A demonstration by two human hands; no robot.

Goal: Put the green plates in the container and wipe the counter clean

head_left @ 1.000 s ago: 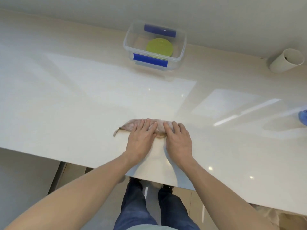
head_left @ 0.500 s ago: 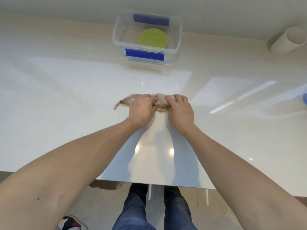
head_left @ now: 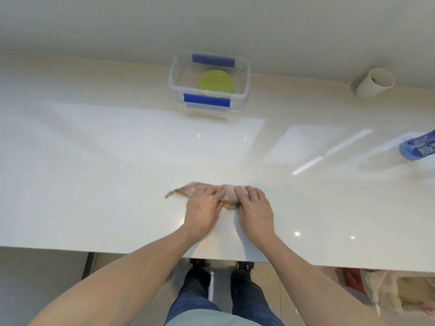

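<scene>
Cloth bunched under both hands' fingertips — gripped.

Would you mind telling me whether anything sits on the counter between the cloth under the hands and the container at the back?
Nothing visible does. The counter is bare between the cloth and the container; the cup and blue bottle stand off right.

single head-worn view, looking forward and down (wide-angle), close over the counter, far wall at top
</scene>
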